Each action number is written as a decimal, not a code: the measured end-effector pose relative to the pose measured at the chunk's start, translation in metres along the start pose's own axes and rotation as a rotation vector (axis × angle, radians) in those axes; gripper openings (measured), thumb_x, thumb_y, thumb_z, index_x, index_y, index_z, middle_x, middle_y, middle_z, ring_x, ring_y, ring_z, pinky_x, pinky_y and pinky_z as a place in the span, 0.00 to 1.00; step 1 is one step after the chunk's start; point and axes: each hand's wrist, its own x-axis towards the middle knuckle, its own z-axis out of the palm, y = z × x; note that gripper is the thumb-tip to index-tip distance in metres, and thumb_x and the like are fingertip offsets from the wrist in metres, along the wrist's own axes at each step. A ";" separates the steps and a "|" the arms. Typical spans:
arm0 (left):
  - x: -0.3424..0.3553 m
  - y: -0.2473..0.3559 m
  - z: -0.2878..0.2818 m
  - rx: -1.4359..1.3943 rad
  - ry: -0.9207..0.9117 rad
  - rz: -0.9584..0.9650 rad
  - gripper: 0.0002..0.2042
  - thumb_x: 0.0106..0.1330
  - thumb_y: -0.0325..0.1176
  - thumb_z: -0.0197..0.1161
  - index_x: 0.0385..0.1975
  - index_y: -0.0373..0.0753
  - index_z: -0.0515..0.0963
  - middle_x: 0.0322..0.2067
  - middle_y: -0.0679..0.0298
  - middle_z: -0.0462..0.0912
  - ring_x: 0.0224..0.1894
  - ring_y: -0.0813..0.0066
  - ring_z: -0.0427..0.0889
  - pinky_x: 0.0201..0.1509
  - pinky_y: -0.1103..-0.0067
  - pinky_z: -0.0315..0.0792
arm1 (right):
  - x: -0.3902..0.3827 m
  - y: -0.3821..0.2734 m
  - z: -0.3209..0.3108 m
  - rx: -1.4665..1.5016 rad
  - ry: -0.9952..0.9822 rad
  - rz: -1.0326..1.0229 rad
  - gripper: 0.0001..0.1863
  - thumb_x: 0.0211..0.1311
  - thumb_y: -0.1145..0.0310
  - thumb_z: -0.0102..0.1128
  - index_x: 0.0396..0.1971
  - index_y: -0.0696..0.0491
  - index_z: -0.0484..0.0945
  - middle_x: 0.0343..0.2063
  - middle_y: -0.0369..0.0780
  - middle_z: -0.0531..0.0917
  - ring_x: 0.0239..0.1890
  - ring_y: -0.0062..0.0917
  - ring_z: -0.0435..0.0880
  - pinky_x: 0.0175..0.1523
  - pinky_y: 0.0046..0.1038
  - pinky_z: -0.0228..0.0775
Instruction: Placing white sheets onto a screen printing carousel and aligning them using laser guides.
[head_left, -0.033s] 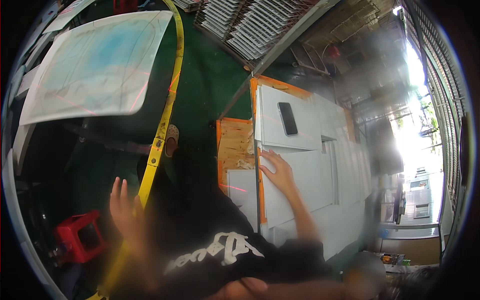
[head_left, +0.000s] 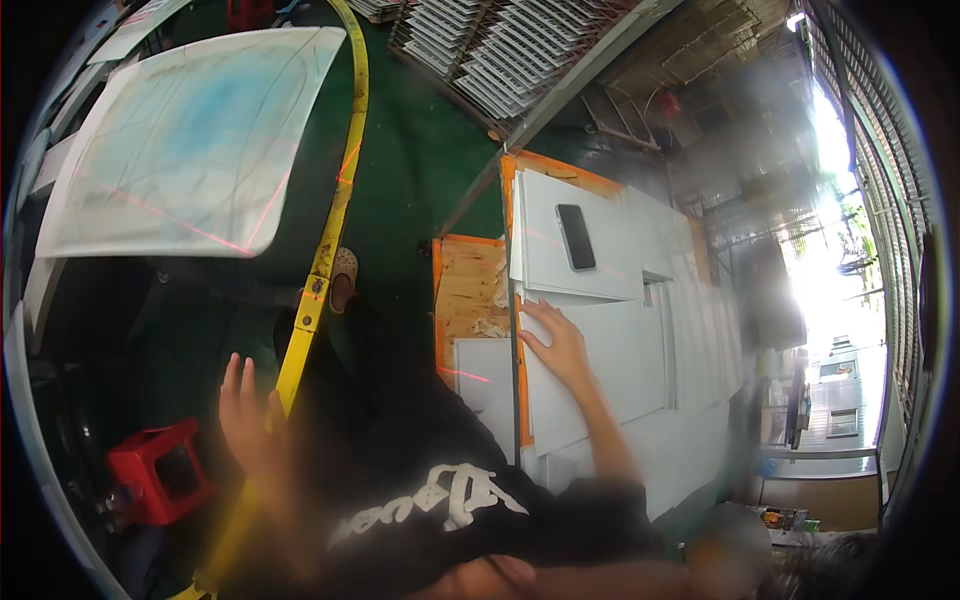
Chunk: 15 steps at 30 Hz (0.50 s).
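Note:
My right hand (head_left: 560,348) rests on a stack of white sheets (head_left: 600,350) at its left edge, thumb and fingers apart, holding nothing. Farther up the stack lies a dark-screened phone (head_left: 575,237). My left hand (head_left: 250,415) is raised beside a curved yellow metal bar (head_left: 293,370), its fingers stretched upward and nothing seen in them. Whether that hand touches the bar I cannot tell. Beyond the bar, at the upper left, is a pale board (head_left: 190,140) with a blue stain and red laser lines across it.
An orange-edged wooden shelf (head_left: 468,285) stands left of the stack. A red plastic stool (head_left: 160,475) is at the lower left. A drying rack (head_left: 530,60) full of flat sheets stands at the far side, and a shoe (head_left: 343,280) shows on the green floor (head_left: 410,150).
The pale board has shifted slightly nearer, and the laser lines fall differently on it. Both my hands stay in place.

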 end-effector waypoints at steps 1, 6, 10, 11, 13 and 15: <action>-0.001 0.000 -0.001 0.002 -0.002 -0.010 0.20 0.64 0.25 0.55 0.57 0.34 0.70 0.59 0.52 0.69 0.60 0.53 0.69 0.61 0.68 0.63 | 0.001 -0.001 0.000 0.016 0.005 -0.005 0.20 0.58 0.63 0.62 0.51 0.49 0.77 0.54 0.37 0.77 0.62 0.33 0.69 0.67 0.37 0.58; -0.002 -0.001 -0.002 -0.010 0.000 -0.018 0.20 0.63 0.25 0.55 0.56 0.34 0.70 0.59 0.51 0.69 0.60 0.52 0.69 0.62 0.67 0.62 | 0.002 -0.002 0.000 0.062 0.013 -0.015 0.19 0.56 0.65 0.64 0.49 0.51 0.77 0.53 0.38 0.78 0.62 0.35 0.70 0.67 0.38 0.57; -0.002 0.005 -0.005 0.000 -0.025 -0.042 0.20 0.63 0.26 0.55 0.57 0.35 0.70 0.59 0.53 0.69 0.60 0.52 0.68 0.62 0.67 0.61 | 0.002 0.000 0.002 0.089 0.016 -0.014 0.19 0.55 0.68 0.65 0.48 0.53 0.78 0.52 0.40 0.79 0.61 0.38 0.70 0.67 0.40 0.57; -0.002 0.005 -0.006 0.001 -0.028 -0.046 0.20 0.63 0.26 0.55 0.57 0.35 0.70 0.59 0.53 0.69 0.60 0.52 0.68 0.62 0.67 0.61 | 0.002 0.000 0.002 0.088 0.019 -0.019 0.19 0.55 0.68 0.66 0.48 0.53 0.78 0.52 0.41 0.79 0.61 0.39 0.70 0.67 0.40 0.57; -0.001 0.007 -0.007 -0.013 -0.040 -0.055 0.20 0.64 0.27 0.55 0.57 0.35 0.69 0.59 0.53 0.69 0.60 0.53 0.68 0.62 0.67 0.61 | 0.001 0.000 0.001 0.091 0.019 -0.019 0.19 0.54 0.69 0.66 0.47 0.54 0.78 0.52 0.41 0.79 0.61 0.39 0.70 0.67 0.40 0.57; 0.001 0.008 -0.005 -0.013 -0.048 -0.053 0.20 0.64 0.27 0.55 0.57 0.35 0.70 0.59 0.53 0.69 0.60 0.53 0.68 0.62 0.67 0.62 | -0.001 -0.001 -0.002 0.088 0.022 -0.011 0.19 0.54 0.70 0.66 0.47 0.54 0.78 0.52 0.41 0.79 0.61 0.39 0.71 0.67 0.40 0.57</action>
